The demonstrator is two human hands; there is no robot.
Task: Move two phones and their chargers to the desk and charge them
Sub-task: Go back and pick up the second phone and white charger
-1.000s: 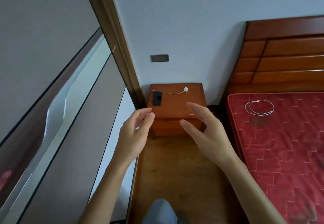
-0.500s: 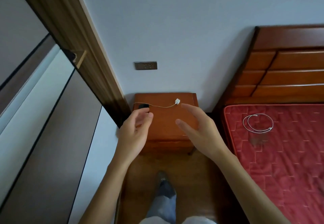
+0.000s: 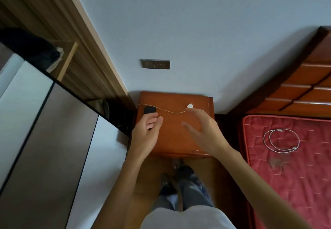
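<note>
Wooden nightstand [image 3: 179, 139] against the wall, beside the bed [image 3: 295, 184]. Dark phone [image 3: 150, 110] at its back left, partly covered by the left hand [image 3: 146, 135]; fingers curled loosely, grip holding nothing, contact with the phone unclear. White charger plug [image 3: 190, 105] at back centre, thin cable [image 3: 172, 112] running left toward the phone. Right hand [image 3: 204, 132] spread wide above the top, grip released, fingertips just beside the plug. Coiled white cable [image 3: 281, 140] lying on the red mattress, well apart. Wall socket [image 3: 155, 64] above.
</note>
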